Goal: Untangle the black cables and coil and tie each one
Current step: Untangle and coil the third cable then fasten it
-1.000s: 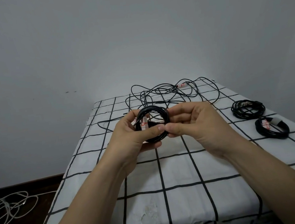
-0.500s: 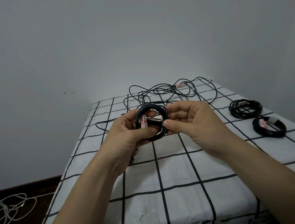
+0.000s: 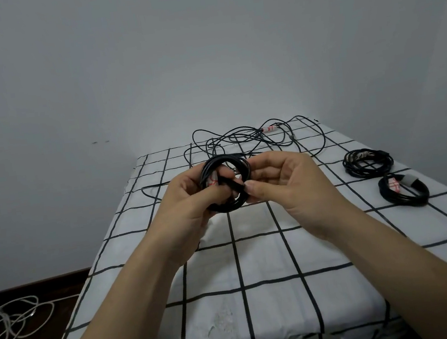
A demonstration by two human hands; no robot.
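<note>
Head view: coiled cable (image 3: 228, 207) gripped between fingers (image 3: 259, 192).

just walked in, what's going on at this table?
A person is tying up a coiled black cable, held above the checked tablecloth. The left hand grips the coil; the right hand pinches what looks like a black tie strap across it. Two finished coils lie on the table's right side, and a tangle of black cables waits at the far end.
</note>
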